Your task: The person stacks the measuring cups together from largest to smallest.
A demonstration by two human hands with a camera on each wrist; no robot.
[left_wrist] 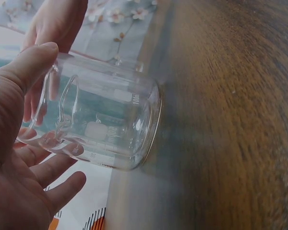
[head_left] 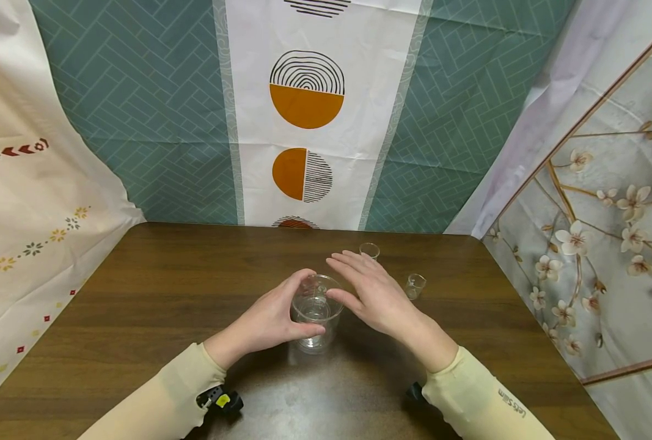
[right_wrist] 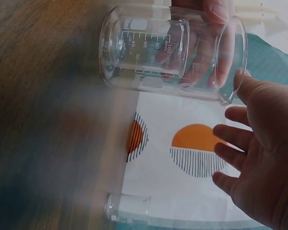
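A large clear glass beaker (head_left: 330,337) stands upright on the table in the head view. Inside it sits a smaller graduated beaker (right_wrist: 151,48), its printed scale showing in the right wrist view. My left hand (head_left: 267,318) grips the large beaker near its rim, thumb on the near side and fingers round the far side. At the right of the rim is my right hand (head_left: 377,293), palm down with its fingers extended. Its thumb reaches the rim near the spout, while the other fingers stay off the glass.
Two small glass beakers stand behind and beside my right hand: one at the back (head_left: 369,249), the other farther right (head_left: 415,286). The brown wooden table (head_left: 166,293) ends at patterned cloth hangings (head_left: 161,122) behind and on both sides.
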